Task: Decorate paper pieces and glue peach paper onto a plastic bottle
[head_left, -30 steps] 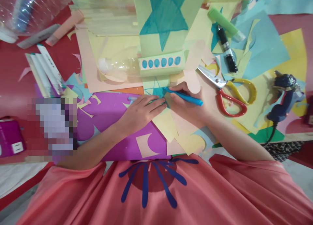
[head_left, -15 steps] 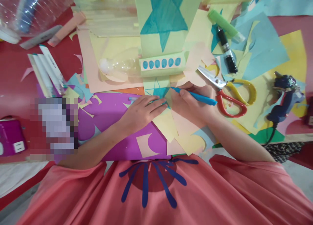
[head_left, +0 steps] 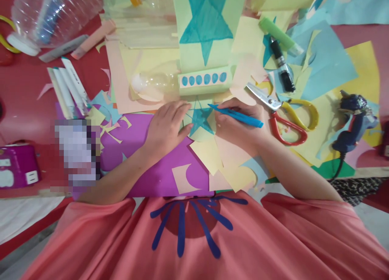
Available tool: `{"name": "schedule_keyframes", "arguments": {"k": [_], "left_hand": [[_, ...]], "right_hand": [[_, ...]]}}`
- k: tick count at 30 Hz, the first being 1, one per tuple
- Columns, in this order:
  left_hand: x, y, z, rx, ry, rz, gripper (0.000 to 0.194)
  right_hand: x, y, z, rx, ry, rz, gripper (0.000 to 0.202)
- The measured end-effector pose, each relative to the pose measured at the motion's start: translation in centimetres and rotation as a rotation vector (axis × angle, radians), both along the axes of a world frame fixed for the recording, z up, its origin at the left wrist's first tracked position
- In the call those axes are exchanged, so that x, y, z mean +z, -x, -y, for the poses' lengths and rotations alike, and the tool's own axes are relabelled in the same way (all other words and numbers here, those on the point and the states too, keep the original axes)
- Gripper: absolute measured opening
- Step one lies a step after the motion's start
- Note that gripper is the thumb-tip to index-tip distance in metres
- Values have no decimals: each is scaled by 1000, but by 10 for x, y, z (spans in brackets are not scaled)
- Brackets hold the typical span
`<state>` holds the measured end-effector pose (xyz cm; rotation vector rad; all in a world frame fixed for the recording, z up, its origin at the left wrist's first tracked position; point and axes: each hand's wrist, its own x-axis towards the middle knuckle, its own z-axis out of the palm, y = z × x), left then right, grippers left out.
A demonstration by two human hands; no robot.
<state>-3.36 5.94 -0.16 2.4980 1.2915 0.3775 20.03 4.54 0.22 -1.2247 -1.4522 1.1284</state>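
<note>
My right hand [head_left: 241,128] is closed around a blue felt-tip pen [head_left: 243,117], which slants with its tip up and to the left. Left of that tip lies a pale green paper bearing a star [head_left: 201,122], partly filled in with blue-green and outlined at the upper left. On the left edge of this paper rests my left hand [head_left: 168,126], fingers extended and thumb apart. Just above is a folded green strip [head_left: 206,82] with a row of blue dots. Behind it a larger blue-green star [head_left: 206,22] shows on pale green paper.
Scissors [head_left: 279,107] with red and yellow handles lie right of my right hand. Beyond are a black marker [head_left: 282,65] and a glue gun [head_left: 352,120]. White markers [head_left: 68,87], a clear bottle [head_left: 71,14] and purple paper [head_left: 136,142] are on the left, among paper scraps.
My left hand has shifted left off the star, uncovering more of its blue-green part. The pen has moved slightly left, still in my right hand. The view has shifted a little.
</note>
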Motion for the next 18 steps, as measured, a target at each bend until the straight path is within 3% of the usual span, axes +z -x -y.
{"name": "schedule_keyframes", "arguments": {"k": [7, 13, 18], "left_hand": [[1, -3, 1, -9, 30, 7, 37], [-1, -4, -1, 20, 89, 5, 42], [-1, -4, 0, 61, 95, 31, 46]], "right_hand": [[2, -2, -5, 34, 26, -66, 25], [10, 14, -20, 123, 74, -42, 23], [1, 30, -28, 148, 117, -48, 30]]}}
